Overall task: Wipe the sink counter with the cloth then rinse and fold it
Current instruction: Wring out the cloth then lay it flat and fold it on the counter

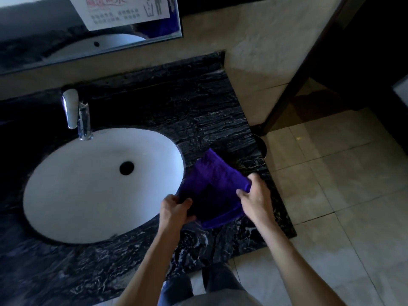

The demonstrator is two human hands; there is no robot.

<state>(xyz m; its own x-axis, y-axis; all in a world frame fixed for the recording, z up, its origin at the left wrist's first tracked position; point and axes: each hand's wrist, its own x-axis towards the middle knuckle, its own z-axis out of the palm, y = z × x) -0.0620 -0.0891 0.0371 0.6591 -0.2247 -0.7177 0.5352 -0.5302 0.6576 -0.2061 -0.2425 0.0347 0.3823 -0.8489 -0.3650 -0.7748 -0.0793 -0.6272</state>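
Seen from a head-worn camera, a person's two forearms are bare from elbow to wrist, with no sleeves, watch or jewellery in view. The left hand (pixel 174 209) and right hand (pixel 254 195) are ungloved. At the bottom edge, dark blue-grey trousers (pixel 220 281) and a strip of light grey garment (pixel 212 300) show.

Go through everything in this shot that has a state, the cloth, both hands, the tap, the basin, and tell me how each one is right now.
purple cloth: partly folded, on the counter right of the basin
left hand: pinches the cloth's left edge
right hand: grips the cloth's right edge
faucet: no water seen running
sink basin: empty, drain open
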